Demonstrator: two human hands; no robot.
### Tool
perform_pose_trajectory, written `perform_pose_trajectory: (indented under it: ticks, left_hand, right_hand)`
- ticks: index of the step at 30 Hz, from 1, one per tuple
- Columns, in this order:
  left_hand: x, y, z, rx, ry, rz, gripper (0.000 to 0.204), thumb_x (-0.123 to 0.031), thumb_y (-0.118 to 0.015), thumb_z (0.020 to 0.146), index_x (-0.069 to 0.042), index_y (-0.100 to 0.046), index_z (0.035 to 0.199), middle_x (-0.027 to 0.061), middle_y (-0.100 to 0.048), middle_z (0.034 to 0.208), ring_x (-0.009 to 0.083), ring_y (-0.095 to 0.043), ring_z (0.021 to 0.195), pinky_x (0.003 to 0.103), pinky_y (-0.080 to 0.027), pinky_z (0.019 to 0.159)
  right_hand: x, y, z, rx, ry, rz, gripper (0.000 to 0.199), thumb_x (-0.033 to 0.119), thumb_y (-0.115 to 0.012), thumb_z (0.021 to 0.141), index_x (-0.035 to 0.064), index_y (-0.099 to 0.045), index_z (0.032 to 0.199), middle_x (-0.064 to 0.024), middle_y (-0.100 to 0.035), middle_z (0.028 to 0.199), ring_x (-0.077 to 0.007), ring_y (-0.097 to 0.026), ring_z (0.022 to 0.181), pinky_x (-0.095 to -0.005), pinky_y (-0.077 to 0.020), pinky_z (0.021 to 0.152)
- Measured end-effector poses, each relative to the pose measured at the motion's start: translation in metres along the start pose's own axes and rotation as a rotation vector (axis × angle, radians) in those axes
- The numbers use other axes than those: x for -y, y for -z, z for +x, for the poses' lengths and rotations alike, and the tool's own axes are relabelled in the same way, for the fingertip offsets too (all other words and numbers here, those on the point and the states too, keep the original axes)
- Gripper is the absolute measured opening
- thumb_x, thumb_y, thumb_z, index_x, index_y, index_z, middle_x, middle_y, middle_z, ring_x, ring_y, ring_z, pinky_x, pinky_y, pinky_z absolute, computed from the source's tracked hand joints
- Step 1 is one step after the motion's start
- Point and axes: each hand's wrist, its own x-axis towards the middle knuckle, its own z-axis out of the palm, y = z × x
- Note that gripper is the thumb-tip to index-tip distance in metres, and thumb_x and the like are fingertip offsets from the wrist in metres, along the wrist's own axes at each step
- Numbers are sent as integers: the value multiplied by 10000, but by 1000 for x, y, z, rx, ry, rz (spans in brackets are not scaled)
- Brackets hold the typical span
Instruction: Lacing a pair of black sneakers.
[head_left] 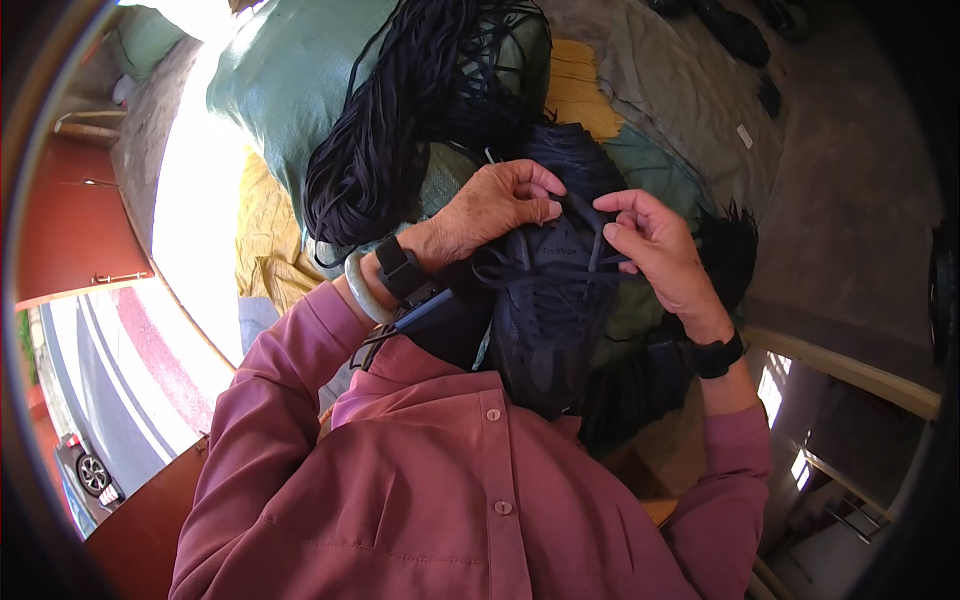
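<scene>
A dark navy shoe (545, 320) rests against my chest, toe pointing down. My left hand (495, 205) grips a dark lace (570, 262) near the shoe's top edge, fingers curled. My right hand (655, 245) pinches the other part of the same lace between thumb and forefinger, just right of the shoe's tongue. Both wrists wear black bands; a pale bangle (362, 290) sits on the left wrist. My pink shirt fills the lower part of the view.
A large bundle of dark laces (400, 130) lies on a green sack (280, 80) beyond my hands. More dark laces (725, 250) are heaped to the right. Yellow cloth (265, 240) and grey fabric (690, 90) cover the surface. A concrete floor lies far right.
</scene>
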Motion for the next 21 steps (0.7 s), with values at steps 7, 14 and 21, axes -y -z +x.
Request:
perform_pose_trajectory:
  ticks: [7, 14, 21]
  left_hand:
    - [6, 2, 2, -53, -22, 71, 268, -54, -715, 946, -14, -626, 1196, 5, -674, 977, 79, -640, 881, 234, -522, 810]
    - [22, 1, 5, -383, -142, 123, 249, -36, -664, 937, -7, -622, 1181, 29, -643, 991, 79, -598, 804, 238, -512, 724]
    - [15, 6, 4, -203, -110, 459, 312, -66, -657, 964, 19, -609, 1260, 68, -685, 1118, 140, -652, 1019, 290, -526, 884]
  right_hand:
    - [-13, 4, 5, -77, 62, -357, 246, 161, -675, 975, 21, -665, 1177, 16, -599, 892, -54, -558, 809, -236, -487, 713]
    - [-31, 6, 7, -190, 87, -391, 331, 260, -663, 995, -11, -639, 1183, -120, -680, 1057, -193, -646, 955, -329, -513, 844]
    - [-40, 10, 14, -117, -81, -293, 534, 532, -559, 1032, 27, -628, 1191, -23, -588, 1025, -110, -504, 901, -279, -440, 776]
